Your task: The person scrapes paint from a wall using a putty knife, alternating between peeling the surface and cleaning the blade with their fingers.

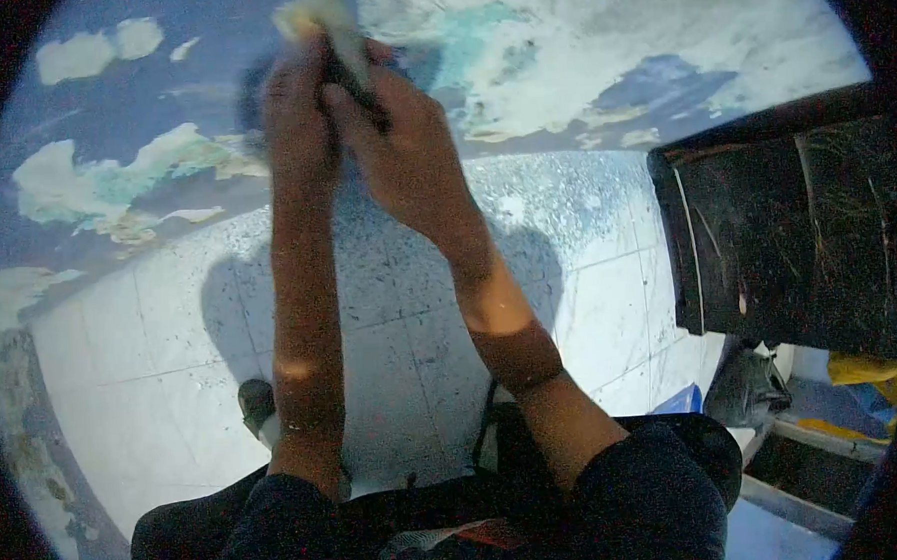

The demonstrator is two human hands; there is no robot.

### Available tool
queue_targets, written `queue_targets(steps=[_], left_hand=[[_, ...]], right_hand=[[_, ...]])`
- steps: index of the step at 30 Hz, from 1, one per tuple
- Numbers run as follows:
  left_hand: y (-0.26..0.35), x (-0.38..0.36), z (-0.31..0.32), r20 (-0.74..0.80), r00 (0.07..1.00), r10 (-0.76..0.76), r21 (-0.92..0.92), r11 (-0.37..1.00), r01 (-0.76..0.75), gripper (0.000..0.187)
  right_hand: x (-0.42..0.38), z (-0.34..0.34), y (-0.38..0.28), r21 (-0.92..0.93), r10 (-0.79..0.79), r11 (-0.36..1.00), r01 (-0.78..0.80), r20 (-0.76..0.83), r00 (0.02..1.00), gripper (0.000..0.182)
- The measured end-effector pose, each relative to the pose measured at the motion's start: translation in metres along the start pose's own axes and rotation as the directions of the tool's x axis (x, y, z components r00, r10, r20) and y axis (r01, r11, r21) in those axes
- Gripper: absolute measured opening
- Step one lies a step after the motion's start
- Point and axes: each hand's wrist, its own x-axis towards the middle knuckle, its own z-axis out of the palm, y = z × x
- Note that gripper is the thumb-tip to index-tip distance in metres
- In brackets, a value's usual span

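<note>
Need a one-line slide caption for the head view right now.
Both hands, left hand and right hand, grip a dark-handled scraper against a peeling blue wall above a white tiled floor.

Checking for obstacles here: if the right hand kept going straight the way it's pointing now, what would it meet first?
Most likely the peeling wall. The right hand points up and away with a dark-handled tool whose pale tip looks at or near the flaking paint, beside the left hand. Depth is unclear.

Two hands [351,114], one scraper [343,44], one dark box [787,235].
</note>
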Motion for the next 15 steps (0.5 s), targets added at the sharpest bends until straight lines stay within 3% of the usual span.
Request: queue_targets(steps=[1,2,3,4,6,8,9,13,15], left_hand=[[0.0,-0.003,0.002,0.046,0.998,0.041,0.195,0.979,-0.049,0.046],[-0.004,-0.011,0.01,0.054,0.995,0.079,0.188,0.978,-0.088,0.046],[-0.013,-0.018,0.017,0.063,0.992,0.112,0.179,0.976,-0.122,0.046],[-0.025,-0.02,0.02,0.058,0.998,0.036,0.223,0.974,-0.048,0.046],[-0.044,-0.022,0.022,0.044,0.998,-0.048,0.256,0.966,0.035,0.046],[-0.05,-0.023,0.028,0.153,0.956,-0.249,0.172,0.96,0.222,0.035],[-0.052,-0.025,0.032,0.163,0.977,-0.137,0.154,0.982,0.112,0.045],[-0.063,-0.025,0.036,0.161,0.978,-0.133,0.165,0.98,0.107,0.043],[-0.06,-0.027,0.032,0.145,0.974,-0.173,0.326,0.938,0.118,0.042]], right_hand=[[-0.009,-0.003,0.004,0.123,0.18,0.975,-0.183,0.037,0.983,0.027],[-0.017,-0.007,0.006,0.233,0.354,0.9,-0.368,0.1,0.93,0.026],[-0.025,-0.013,0.008,0.212,0.438,0.868,-0.448,0.097,0.894,0.026],[-0.031,-0.02,0.009,0.186,0.521,0.828,-0.528,0.092,0.849,0.028],[-0.04,-0.035,0.016,0.211,0.588,0.774,-0.597,0.112,0.801,0.028],[-0.046,-0.041,0.02,0.229,0.648,0.718,-0.657,0.124,0.752,0.03],[-0.046,-0.043,0.022,0.224,0.655,0.717,-0.66,0.111,0.748,0.03],[-0.055,-0.042,0.028,0.311,0.675,0.678,-0.666,0.093,0.732,0.033],[-0.055,-0.041,0.025,0.332,0.687,0.659,-0.675,0.099,0.72,0.034]])
